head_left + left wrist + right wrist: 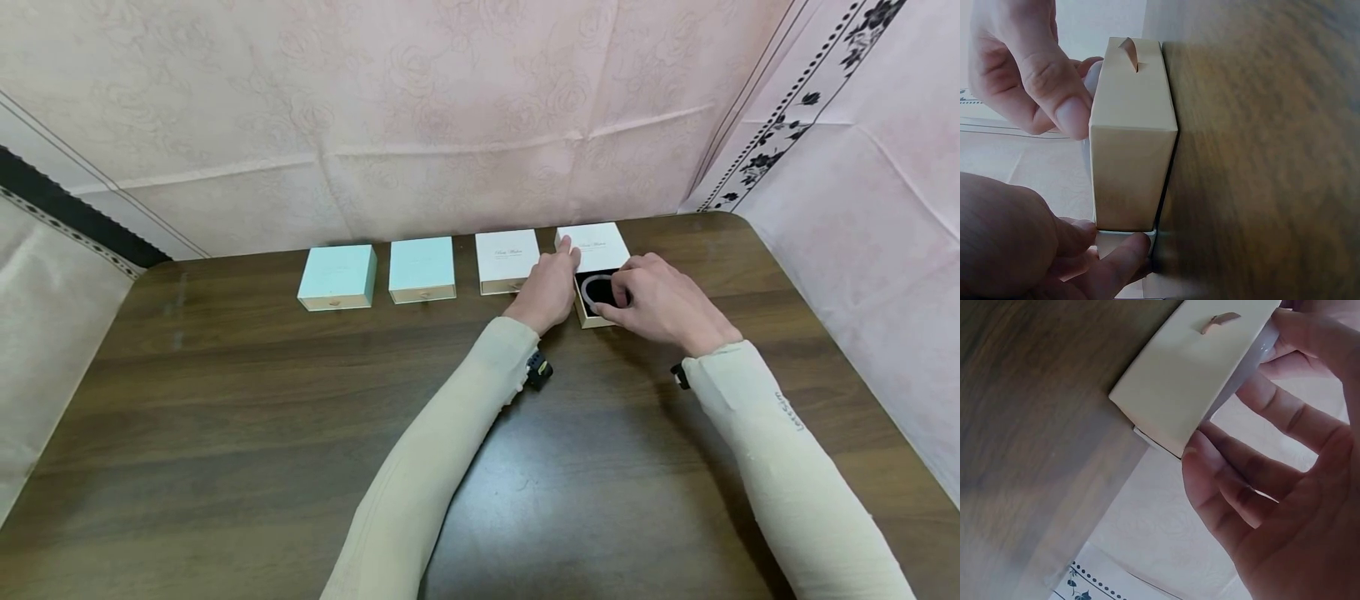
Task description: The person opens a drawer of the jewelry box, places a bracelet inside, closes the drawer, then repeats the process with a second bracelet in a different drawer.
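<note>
At the right end of the row, a white gift box point(603, 242) has its drawer point(596, 323) pulled out toward me. Inside the dark-lined drawer sits a pale grey bangle point(586, 287), its rounded edge point(1247, 362) standing above the drawer wall in the right wrist view. My right hand point(660, 300) pinches the bangle between thumb and fingers, with other fingertips at the drawer's side. My left hand point(551, 287) holds the white box at its left edge, one finger on top. In the left wrist view, a small ribbon tab point(1129, 54) sticks out from the drawer front.
Left of this box stand another white box point(507, 256) and two mint-green boxes point(422, 260), point(337, 271), drawers pushed in. All rest near the back edge of a brown wooden table point(262, 433). Pale patterned cloth point(412, 108) hangs behind.
</note>
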Motion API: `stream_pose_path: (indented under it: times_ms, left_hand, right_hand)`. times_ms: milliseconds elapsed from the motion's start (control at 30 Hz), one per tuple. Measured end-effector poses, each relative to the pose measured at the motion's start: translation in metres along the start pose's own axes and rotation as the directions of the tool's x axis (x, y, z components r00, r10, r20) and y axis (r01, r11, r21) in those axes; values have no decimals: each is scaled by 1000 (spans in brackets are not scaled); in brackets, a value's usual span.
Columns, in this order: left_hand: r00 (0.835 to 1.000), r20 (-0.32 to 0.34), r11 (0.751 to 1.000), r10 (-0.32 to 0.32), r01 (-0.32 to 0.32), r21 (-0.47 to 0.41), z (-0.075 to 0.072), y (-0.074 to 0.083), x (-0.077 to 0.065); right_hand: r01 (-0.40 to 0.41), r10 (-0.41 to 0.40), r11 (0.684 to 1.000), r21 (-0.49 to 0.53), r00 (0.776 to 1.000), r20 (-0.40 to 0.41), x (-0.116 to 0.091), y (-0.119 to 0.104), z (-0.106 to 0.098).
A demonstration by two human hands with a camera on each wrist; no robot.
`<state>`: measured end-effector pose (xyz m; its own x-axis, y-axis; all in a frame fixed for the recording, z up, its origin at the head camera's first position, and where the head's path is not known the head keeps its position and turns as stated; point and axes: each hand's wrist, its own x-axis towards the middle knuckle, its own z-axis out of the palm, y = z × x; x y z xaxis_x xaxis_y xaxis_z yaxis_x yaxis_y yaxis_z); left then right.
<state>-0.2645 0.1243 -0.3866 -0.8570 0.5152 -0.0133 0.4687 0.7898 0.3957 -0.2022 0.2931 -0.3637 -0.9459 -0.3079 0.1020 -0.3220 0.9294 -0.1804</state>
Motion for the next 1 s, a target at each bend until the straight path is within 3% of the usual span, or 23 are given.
stream_pose_path:
  times_ms: [1000]
  left_hand:
    - [1000, 2, 1000, 5, -5, 18, -1, 0, 0]
  right_hand:
    - [-116, 116, 993, -11, 993, -29, 4, -5, 5]
